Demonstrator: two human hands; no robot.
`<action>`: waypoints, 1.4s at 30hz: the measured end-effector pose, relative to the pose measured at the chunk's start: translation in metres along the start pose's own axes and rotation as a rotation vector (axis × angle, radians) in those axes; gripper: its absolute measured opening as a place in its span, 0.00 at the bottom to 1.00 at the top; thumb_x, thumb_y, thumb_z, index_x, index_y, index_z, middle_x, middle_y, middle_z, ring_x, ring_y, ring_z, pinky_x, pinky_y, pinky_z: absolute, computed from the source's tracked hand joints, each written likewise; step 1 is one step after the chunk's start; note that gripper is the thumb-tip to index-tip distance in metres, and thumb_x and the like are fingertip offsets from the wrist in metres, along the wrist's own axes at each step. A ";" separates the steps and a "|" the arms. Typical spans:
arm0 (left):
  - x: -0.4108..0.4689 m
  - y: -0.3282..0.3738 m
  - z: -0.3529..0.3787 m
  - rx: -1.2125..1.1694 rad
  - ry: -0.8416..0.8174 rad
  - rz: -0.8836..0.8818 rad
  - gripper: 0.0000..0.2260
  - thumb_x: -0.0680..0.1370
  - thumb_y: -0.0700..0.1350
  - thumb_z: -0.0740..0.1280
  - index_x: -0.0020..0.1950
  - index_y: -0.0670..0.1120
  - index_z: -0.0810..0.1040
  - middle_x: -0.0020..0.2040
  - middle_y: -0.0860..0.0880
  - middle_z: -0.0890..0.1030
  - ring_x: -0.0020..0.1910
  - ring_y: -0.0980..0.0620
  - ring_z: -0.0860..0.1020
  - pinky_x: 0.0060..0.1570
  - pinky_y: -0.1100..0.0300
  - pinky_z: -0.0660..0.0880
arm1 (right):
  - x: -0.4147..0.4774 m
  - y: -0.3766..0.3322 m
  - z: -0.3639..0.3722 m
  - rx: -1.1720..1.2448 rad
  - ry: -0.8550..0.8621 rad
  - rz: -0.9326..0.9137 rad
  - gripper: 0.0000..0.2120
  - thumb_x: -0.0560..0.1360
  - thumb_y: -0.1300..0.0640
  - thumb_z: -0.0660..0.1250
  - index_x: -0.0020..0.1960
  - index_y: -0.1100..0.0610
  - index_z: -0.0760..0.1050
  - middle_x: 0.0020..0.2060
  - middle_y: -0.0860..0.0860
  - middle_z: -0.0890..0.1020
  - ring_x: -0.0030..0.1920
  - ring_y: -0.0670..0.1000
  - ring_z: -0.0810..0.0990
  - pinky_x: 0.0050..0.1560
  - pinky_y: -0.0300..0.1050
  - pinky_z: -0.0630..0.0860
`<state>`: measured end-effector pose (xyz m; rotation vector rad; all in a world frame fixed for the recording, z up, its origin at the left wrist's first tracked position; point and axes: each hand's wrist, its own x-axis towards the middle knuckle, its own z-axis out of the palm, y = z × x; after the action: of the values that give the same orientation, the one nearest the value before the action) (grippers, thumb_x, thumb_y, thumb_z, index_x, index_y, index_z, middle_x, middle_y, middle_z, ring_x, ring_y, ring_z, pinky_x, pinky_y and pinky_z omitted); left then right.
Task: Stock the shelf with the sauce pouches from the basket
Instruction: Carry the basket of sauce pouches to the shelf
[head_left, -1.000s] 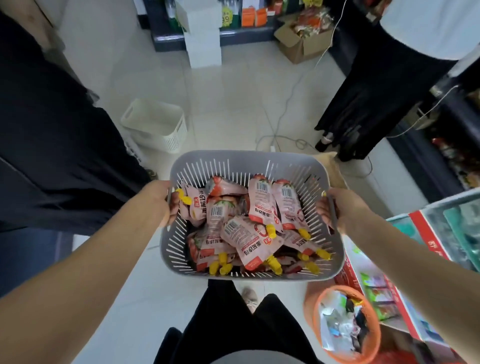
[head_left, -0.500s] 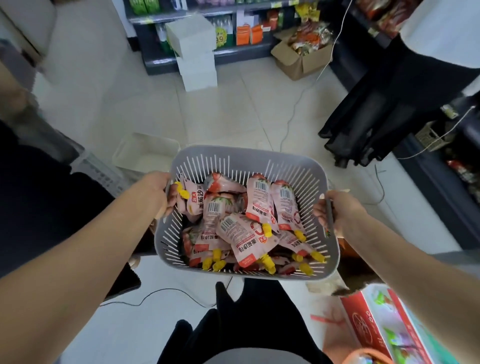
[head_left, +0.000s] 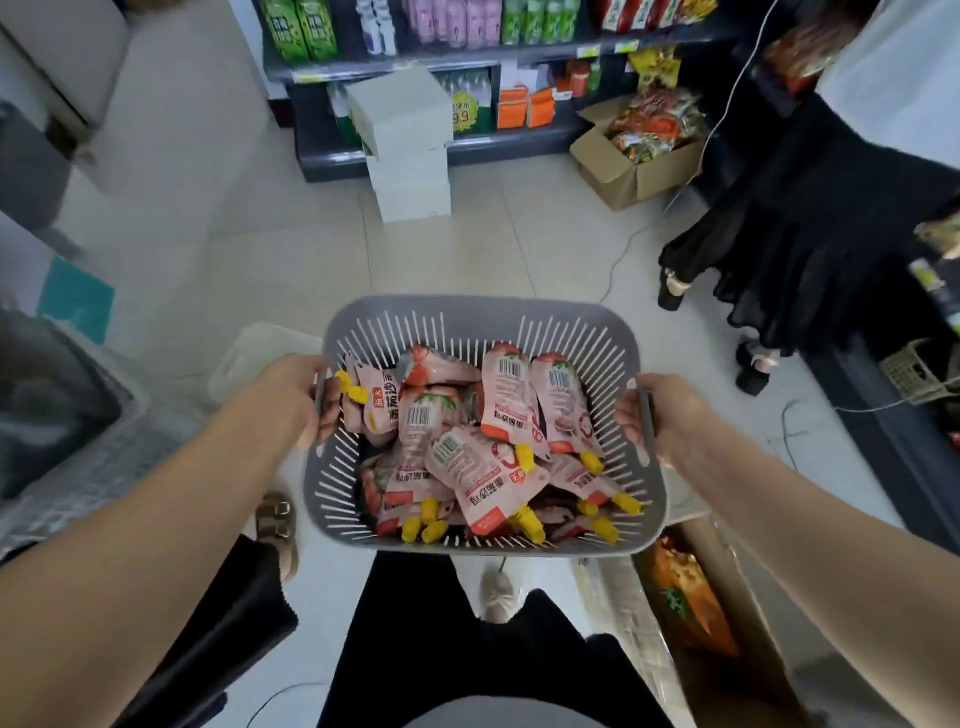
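Grey slotted plastic forms the basket (head_left: 483, 317), held level above the tiled floor (head_left: 291, 260). The left hand (head_left: 291, 395) grips its left rim and the right hand (head_left: 660, 415) its right rim — fingers curled over both edges. Pink pouches (head_left: 470, 462) with yellow caps lie heaped inside. A stocked shelf (head_left: 498, 52) stands well ahead, white boxes (head_left: 405, 150) before it.
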<state>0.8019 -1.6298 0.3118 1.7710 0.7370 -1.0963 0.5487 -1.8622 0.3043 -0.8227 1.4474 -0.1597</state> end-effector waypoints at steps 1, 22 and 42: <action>0.006 0.016 0.004 -0.007 -0.001 -0.007 0.18 0.77 0.52 0.61 0.30 0.46 0.68 0.14 0.49 0.69 0.26 0.51 0.65 0.30 0.59 0.62 | 0.008 -0.013 0.009 -0.004 0.011 -0.001 0.19 0.80 0.53 0.52 0.32 0.56 0.68 0.15 0.48 0.73 0.16 0.44 0.72 0.26 0.34 0.68; 0.163 0.404 0.066 -0.026 -0.007 0.015 0.17 0.77 0.51 0.60 0.30 0.46 0.68 0.15 0.50 0.68 0.13 0.53 0.63 0.25 0.62 0.60 | 0.203 -0.288 0.252 -0.013 -0.004 0.066 0.18 0.80 0.53 0.51 0.33 0.55 0.68 0.21 0.49 0.72 0.24 0.48 0.69 0.25 0.36 0.63; 0.298 0.739 0.144 -0.205 0.025 -0.030 0.17 0.77 0.49 0.58 0.29 0.47 0.64 0.13 0.50 0.65 0.20 0.53 0.62 0.29 0.62 0.58 | 0.411 -0.610 0.487 -0.151 -0.064 0.008 0.16 0.80 0.53 0.55 0.34 0.55 0.68 0.21 0.49 0.72 0.27 0.48 0.67 0.30 0.39 0.64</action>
<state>1.4868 -2.0612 0.2937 1.6068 0.8621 -0.9826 1.2889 -2.3411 0.2813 -0.9368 1.4149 -0.0176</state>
